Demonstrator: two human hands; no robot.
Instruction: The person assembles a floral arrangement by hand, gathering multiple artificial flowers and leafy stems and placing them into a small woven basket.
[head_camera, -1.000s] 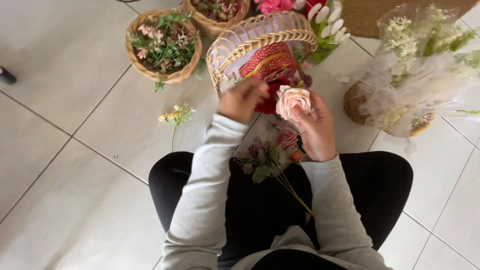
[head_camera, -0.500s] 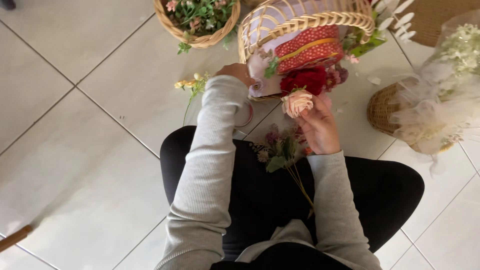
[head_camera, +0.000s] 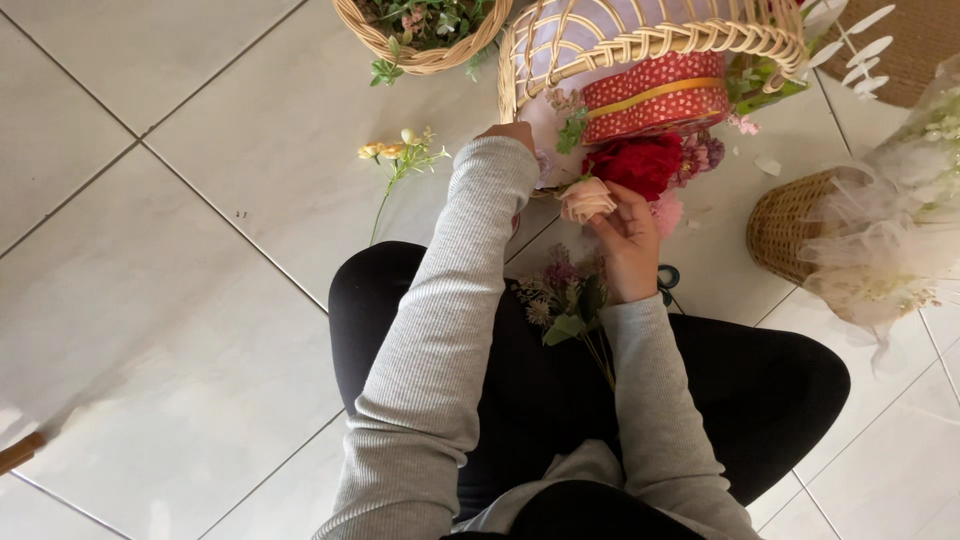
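— What surface is seen underfoot?

— A floor of large pale glossy tiles (head_camera: 180, 300) is seen, crossed by thin dark grout lines set on the diagonal. Soft daylight is reflected off it. A woven mat (head_camera: 915, 50) is laid at the upper right corner.

— Where is the pale pink rose?

— The pale pink rose (head_camera: 586, 200) is held up just in front of the wicker basket (head_camera: 640, 40), beside a red bloom (head_camera: 635, 165). It is gripped by the right hand (head_camera: 630, 245), whose fingers are closed about the base of the flower.

— And the left hand?

— The left hand (head_camera: 512, 132) is placed against the near rim of the wicker basket; it is mostly hidden behind the grey sleeve, so whether its fingers are open or closed cannot be told.

— What is kept inside that basket?

— A red patterned round box (head_camera: 655, 95) with a yellow band is lodged under the arched handle.

— What else is spread about the floor?

— A second round basket of greenery (head_camera: 425, 25) is set at the top, well apart from a loose yellow sprig (head_camera: 395, 160) lying on the tiles. A low woven basket wrapped in white tulle (head_camera: 860, 240) is stood at the right. A bunch of dried stems (head_camera: 565, 305) is rested on the black-clad lap.
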